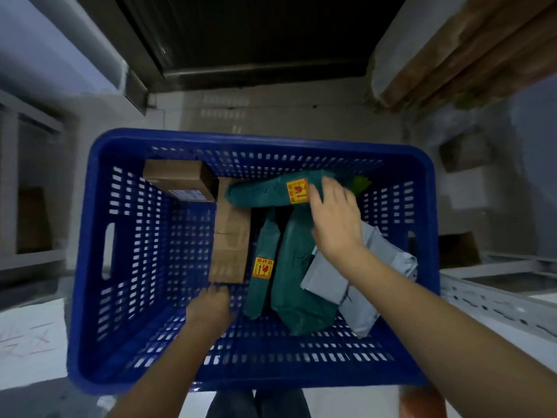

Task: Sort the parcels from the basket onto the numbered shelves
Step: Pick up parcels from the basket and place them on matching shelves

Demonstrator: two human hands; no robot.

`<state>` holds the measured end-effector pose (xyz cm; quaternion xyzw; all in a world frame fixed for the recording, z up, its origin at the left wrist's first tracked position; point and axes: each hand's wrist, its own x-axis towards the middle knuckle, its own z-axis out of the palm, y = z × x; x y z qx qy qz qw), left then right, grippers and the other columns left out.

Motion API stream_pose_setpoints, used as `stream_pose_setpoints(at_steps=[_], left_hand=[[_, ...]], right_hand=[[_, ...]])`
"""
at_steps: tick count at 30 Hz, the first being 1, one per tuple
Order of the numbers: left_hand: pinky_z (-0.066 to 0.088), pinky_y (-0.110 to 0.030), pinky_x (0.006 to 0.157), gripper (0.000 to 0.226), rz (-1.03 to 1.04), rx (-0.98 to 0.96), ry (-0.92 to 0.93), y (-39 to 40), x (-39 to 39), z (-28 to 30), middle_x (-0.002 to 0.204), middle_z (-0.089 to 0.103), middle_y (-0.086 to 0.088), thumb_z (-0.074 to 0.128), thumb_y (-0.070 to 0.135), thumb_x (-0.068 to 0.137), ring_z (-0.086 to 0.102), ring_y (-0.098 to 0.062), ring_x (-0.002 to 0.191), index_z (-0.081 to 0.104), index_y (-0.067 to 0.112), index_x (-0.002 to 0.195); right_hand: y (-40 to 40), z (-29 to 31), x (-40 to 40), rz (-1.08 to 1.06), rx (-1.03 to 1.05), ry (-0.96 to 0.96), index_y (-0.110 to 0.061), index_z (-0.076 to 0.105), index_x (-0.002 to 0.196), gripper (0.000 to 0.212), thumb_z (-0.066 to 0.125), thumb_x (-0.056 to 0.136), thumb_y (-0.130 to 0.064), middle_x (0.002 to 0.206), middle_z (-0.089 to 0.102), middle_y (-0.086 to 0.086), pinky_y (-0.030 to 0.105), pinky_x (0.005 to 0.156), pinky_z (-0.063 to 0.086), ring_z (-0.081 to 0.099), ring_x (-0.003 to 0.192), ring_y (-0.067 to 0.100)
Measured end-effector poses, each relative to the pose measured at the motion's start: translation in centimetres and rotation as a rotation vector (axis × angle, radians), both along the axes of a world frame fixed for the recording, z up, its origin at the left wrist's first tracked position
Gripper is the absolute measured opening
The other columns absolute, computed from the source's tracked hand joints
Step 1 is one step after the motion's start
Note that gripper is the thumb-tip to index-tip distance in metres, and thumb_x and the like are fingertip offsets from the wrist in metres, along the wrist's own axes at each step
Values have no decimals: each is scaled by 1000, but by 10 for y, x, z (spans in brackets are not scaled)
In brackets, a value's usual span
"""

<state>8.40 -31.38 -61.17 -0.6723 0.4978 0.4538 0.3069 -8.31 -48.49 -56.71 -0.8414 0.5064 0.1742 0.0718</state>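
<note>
Blue basket (90,236): right hand (334,218) spread over green parcel (265,190); left hand (208,306) fingers curled at long carton (230,236).

dim, cool bluish light overall; no single source in view. brightest areas are the pale floor patches at lower left and right. dark opening at top centre nearly black, no detail. strong wide-angle distortion: straight edges bow, blue basket (90,267) rim curves, corners stretched. periphery soft and smeared, esp. shelving at left and brown bundle at upper right. right hand (334,218) and left hand (209,306) slightly motion-blurred. yellow stickers legible in colour, print unsharp. shadows soft, diffuse.
</note>
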Motion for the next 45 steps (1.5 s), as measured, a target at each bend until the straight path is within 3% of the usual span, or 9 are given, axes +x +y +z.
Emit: stream_pose_setpoints(at_steps=[3, 8, 18, 22, 29, 33, 38, 41, 45], left_hand=[[41, -36, 100, 57, 20, 28, 2, 8, 4, -19, 138, 41, -10, 49, 37, 95, 41, -26, 127, 30, 10, 141], [44, -35, 95, 51, 50, 13, 16, 8, 11, -35, 134, 44, -10, 50, 35, 95, 44, -25, 123, 35, 10, 137], [43, -30, 84, 41, -90, -250, -78, -18, 19, -32, 124, 48, -9, 54, 27, 91, 49, -24, 112, 43, 9, 126], [51, -28, 61, 73, -92, -547, -158, -38, 20, -17, 90, 65, -10, 94, 27, 34, 64, -23, 76, 66, 7, 99], [25, -43, 112, 108, -137, -780, 61, -83, 7, 14, 148, 33, -17, 78, 37, 70, 34, -32, 136, 12, 6, 150], [20, -41, 111, 79, -123, -726, 165, -95, 0, 23, 129, 53, -4, 69, 43, 76, 46, -26, 123, 33, 18, 142], [48, -16, 55, 45, 812, -431, 588, -95, 2, 46, 96, 66, -1, 81, 22, 71, 62, -11, 75, 57, 14, 108], [54, -23, 63, 43, 1251, -186, 703, -85, 9, 51, 98, 73, -2, 80, 24, 71, 70, -14, 80, 63, 17, 110], [57, -26, 63, 34, 1429, -72, 796, -72, 11, 59, 97, 75, 0, 72, 28, 78, 73, -15, 83, 63, 22, 110]], right_hand=[[-22, -14, 20, 71, -154, 139, -3, 60, 122, 85, 87, 41, -12, 115, 61, 22, 42, 92, 48, 60, 106, 35], [-34, -41, 29, 262, -14, 358, -9, -1, 151, 82, 54, 92, -19, 152, 19, 23, 50, 116, 10, 18, 141, 38], [-20, -51, 22, 253, -95, 315, -13, 58, 118, 60, 81, 63, -20, 104, 64, 8, 36, 80, 45, 59, 93, 29], [-18, -42, 16, 305, -192, 115, -11, 70, 92, 63, 88, 32, -19, 78, 66, 7, 31, 63, 47, 61, 71, 29], [-18, 3, 2, 440, -12, -129, -13, 66, 108, 60, 78, 54, -35, 92, 66, 6, 36, 68, 45, 61, 82, 31], [-32, 29, -6, 415, 349, -197, -25, 51, 129, 61, 65, 73, -43, 113, 62, -5, 36, 85, 37, 55, 103, 20], [-37, 39, -29, -274, 295, -718, -24, 32, 145, 78, 71, 78, -28, 146, 40, 1, 36, 108, 33, 38, 133, 19], [-22, 33, -39, -1045, 449, -972, -21, 26, 147, 79, 71, 82, -26, 145, 39, 4, 33, 107, 37, 41, 130, 17], [39, 18, -50, -1189, 913, -799, -21, 33, 145, 87, 72, 72, -49, 138, 49, 3, 37, 92, 50, 53, 119, 20]])
